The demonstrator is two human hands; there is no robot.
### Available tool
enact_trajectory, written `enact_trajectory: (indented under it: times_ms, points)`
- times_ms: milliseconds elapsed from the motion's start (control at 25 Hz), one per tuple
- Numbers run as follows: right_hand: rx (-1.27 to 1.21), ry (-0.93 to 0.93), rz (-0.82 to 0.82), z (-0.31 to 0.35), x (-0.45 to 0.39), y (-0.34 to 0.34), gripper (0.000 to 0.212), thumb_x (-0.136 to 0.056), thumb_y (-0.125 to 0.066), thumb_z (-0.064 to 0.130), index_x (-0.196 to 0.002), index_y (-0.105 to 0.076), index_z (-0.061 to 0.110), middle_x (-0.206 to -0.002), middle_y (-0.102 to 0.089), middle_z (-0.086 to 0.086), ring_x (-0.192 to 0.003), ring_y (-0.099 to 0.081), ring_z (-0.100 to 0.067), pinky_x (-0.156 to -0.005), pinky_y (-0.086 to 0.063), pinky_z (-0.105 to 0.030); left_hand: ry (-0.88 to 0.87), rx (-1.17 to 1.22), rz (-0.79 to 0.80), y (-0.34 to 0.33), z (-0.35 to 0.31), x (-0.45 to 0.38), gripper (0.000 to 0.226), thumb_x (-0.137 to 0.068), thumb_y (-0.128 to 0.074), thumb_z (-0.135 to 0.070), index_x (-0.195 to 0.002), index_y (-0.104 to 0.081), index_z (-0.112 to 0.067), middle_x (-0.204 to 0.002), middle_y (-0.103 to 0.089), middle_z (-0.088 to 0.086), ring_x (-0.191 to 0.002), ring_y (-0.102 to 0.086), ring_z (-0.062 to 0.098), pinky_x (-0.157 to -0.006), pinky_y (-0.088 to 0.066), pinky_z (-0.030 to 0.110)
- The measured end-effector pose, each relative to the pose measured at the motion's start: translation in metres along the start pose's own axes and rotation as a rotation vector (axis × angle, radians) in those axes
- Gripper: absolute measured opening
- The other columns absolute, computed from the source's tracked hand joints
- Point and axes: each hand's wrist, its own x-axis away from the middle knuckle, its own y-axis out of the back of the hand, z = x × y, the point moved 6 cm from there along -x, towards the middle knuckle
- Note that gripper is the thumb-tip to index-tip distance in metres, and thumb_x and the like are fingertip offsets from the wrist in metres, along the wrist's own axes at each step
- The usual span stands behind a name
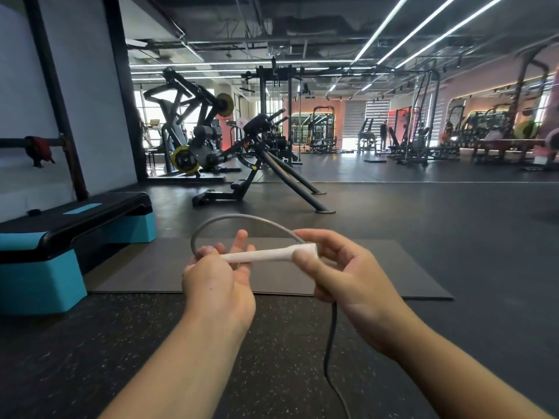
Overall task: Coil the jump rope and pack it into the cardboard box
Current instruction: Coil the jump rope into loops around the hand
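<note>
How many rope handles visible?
1: a white handle held crosswise between the left hand and right hand. A second may be hidden; the rope runs out of frame.

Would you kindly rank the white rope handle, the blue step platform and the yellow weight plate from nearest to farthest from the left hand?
1. White rope handle: gripped by the left hand.
2. Blue step platform: on the floor, left.
3. Yellow weight plate: far back, on a machine.
</note>
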Motion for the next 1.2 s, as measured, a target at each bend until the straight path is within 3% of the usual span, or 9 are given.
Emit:
enact_trajectory:
  times_ms: [120,240,320,400,560,800,960,1080,1200]
  points:
    - [0.016,0.026,-0.059,0.004,0.0,-0.002,0.025,-0.084,-0.076,0.031,-0.107,-0.076,0.02,-0.068,-0.059,0.003,-0.055,-0.045,-0.007,-0.049,-0.038,-0.024,0.005,-0.291,0.03,0.008,0.0,0.01,0.016,-0.102,-0.04,0.001,-0.105,-0.045,-0.013,-0.103,-0.057,0.005,-0.098,-0.066,0.025,-0.09,-0.053,0.05]
    - [0.235,0.069,0.037,0.019,-0.009,0.004,0.016,-0.091,-0.074,0.022,-0.106,-0.076,0.015,-0.067,-0.061,0.009,-0.055,-0.051,-0.002,-0.052,-0.041,-0.019,-0.417,-1.037,0.243,-0.001,-0.025,0.021,0.037,-0.095,-0.052,-0.007,-0.122,-0.05,-0.032,-0.126,-0.058,-0.014,-0.103,-0.057,0.003,-0.078,-0.052,0.036]
    - [0.474,0.114,0.189,0.029,-0.015,0.0,0.022,-0.091,-0.075,0.024,-0.111,-0.07,0.017,-0.084,-0.074,0.004,-0.071,-0.066,-0.004,-0.066,-0.053,-0.021,-0.571,-1.319,0.645,-0.038,-0.024,0.042,0.017,-0.1,-0.047,-0.04,-0.112,-0.059,-0.04,-0.112,-0.068,-0.021,-0.101,-0.061,-0.006,-0.082,-0.048,0.03]
    - [0.503,0.13,0.241,0.036,-0.019,0.002,0.033,-0.09,-0.077,0.021,-0.117,-0.058,0.018,-0.095,-0.077,-0.001,-0.089,-0.074,-0.017,-0.082,-0.059,-0.035,-0.522,-1.614,0.856,-0.061,-0.009,0.044,0.038,-0.09,-0.041,-0.068,-0.105,-0.06,-0.039,-0.096,-0.073,-0.017,-0.086,-0.065,-0.006,-0.074,-0.049,0.026]
    - [0.44,0.103,0.295,0.046,-0.025,0.014,0.048,-0.084,-0.081,0.008,-0.115,-0.046,0.02,-0.091,-0.077,-0.023,-0.087,-0.077,-0.036,-0.085,-0.059,-0.055,-0.493,-1.867,1.165,-0.081,0.012,0.033,0.049,-0.081,-0.042,-0.074,-0.086,-0.066,-0.031,-0.082,-0.074,-0.01,-0.075,-0.067,-0.001,-0.076,-0.054,0.028]
    - [0.433,-0.206,0.31,0.04,-0.027,0.051,0.026,-0.086,-0.079,0.031,-0.099,-0.065,0.013,-0.064,-0.054,-0.01,-0.059,-0.05,-0.023,-0.06,-0.051,-0.037,-0.282,-1.71,1.211,-0.073,0.0,0.012,0.05,-0.084,-0.049,-0.064,-0.087,-0.068,-0.018,-0.072,-0.067,-0.009,-0.054,-0.046,0.004,-0.054,-0.04,0.019]
    - [0.589,-0.435,0.332,0.016,-0.014,0.091,0.051,-0.088,-0.068,0.053,-0.06,-0.044,0.018,-0.057,-0.034,-0.008,-0.048,-0.042,-0.022,-0.062,-0.053,-0.04,-0.153,-1.126,0.902,-0.068,-0.032,-0.012,0.058,-0.086,-0.046,-0.06,-0.089,-0.063,-0.005,-0.069,-0.061,-0.001,-0.048,-0.042,0.004,-0.046,-0.039,0.016]
    - [0.424,-0.44,0.178,0.001,-0.007,0.111,0.048,-0.089,-0.063,0.056,-0.064,-0.043,0.021,-0.061,-0.023,-0.006,-0.049,-0.019,-0.019,-0.045,-0.033,-0.03,-0.177,-0.616,0.628,-0.059,-0.064,-0.035,0.052,-0.092,-0.046,-0.058,-0.093,-0.061,-0.008,-0.072,-0.059,-0.003,-0.047,-0.036,0.004,-0.044,-0.037,0.015]
    - [0.005,-0.306,0.104,0.0,-0.017,0.086,0.037,-0.093,-0.058,0.047,-0.09,-0.068,0.011,-0.067,-0.018,-0.001,-0.056,-0.01,-0.015,-0.05,-0.01,-0.029,-0.119,-0.344,0.511,-0.055,-0.037,-0.029,0.044,-0.099,-0.043,-0.049,-0.095,-0.057,-0.008,-0.074,-0.059,0.003,-0.047,-0.035,0.007,-0.041,-0.034,0.019]
